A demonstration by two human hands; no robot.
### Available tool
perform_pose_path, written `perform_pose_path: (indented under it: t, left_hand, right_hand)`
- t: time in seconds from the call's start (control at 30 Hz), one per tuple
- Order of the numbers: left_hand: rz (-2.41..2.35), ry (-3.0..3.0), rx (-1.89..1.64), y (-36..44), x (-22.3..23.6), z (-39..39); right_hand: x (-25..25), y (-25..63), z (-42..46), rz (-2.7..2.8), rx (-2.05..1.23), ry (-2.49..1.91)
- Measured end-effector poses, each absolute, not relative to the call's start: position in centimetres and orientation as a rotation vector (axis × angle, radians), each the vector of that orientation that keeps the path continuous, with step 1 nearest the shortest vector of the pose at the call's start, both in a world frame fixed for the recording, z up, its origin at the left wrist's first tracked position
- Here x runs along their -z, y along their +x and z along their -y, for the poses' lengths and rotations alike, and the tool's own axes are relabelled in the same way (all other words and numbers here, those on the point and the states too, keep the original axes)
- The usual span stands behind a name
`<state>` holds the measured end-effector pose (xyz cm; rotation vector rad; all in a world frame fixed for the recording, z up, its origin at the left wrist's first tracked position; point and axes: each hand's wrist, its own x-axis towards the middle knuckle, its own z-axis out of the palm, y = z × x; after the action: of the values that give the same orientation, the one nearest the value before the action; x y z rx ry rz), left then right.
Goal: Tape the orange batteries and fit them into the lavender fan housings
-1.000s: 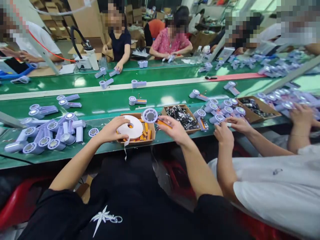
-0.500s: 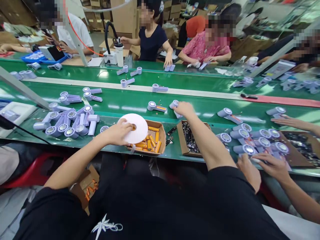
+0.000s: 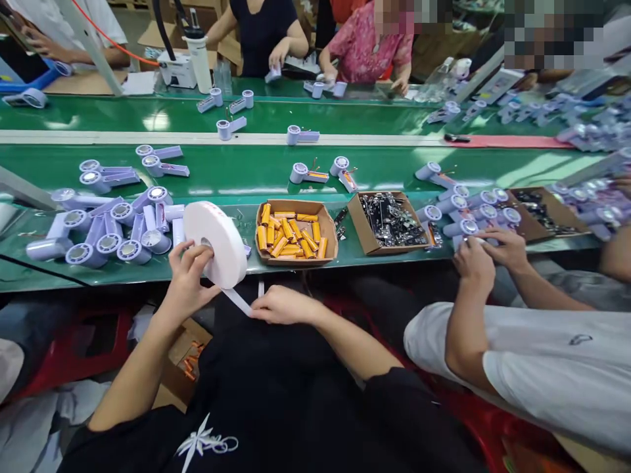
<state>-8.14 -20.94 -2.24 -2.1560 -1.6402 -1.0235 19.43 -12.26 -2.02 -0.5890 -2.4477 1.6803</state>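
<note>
My left hand (image 3: 190,279) grips a large roll of white tape (image 3: 231,253) by its core, tilted upright at the bench's front edge. From the roll's underside a strip of tape (image 3: 237,301) runs down to my right hand (image 3: 280,305), whose fingers pinch its end. Just beyond, a cardboard box (image 3: 296,261) holds many orange battery cells (image 3: 294,230). Beside it a second cardboard box (image 3: 363,231) is filled with small black circuit boards (image 3: 392,217). Two lavender fan housings (image 3: 298,173) with orange inside and wires lie on the green belt.
Many lavender housings (image 3: 109,243) are piled on the left of the bench. To the right, a co-worker's hands (image 3: 476,263) work beside more housings (image 3: 480,203). Further people sit across the green conveyor (image 3: 236,174). An open carton (image 3: 180,368) with orange pieces stands below.
My right hand has left the housing on the belt and come back to pinch the tape's end. The roll has been tipped up and drawn leftward, and a strip is pulled out.
</note>
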Motion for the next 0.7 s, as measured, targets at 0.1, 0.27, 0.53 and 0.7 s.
perform_pose_path:
  t: [0.1,0.27,0.53,0.7]
  left_hand:
    - [1.667,-2.159,1.026,-9.9,3.2,21.4]
    - [1.692,-2.271,1.001,-9.9,4.6,20.5]
    - [1.691,-2.315,0.918,-8.1,5.6,19.3]
    - [1.720,-2.324,0.816,-6.9,5.4,18.9]
  right_hand:
    - [0.7,20.2,6.0,2.531,-1.252,-0.806]
    - [0.4,21.5,-4.7,2.998,-0.334,-1.045]
    - [4.5,25.1,-5.8,3.057,-0.154,-0.683]
    - [3.9,25.2,-6.2,3.070,-0.175,-0.668]
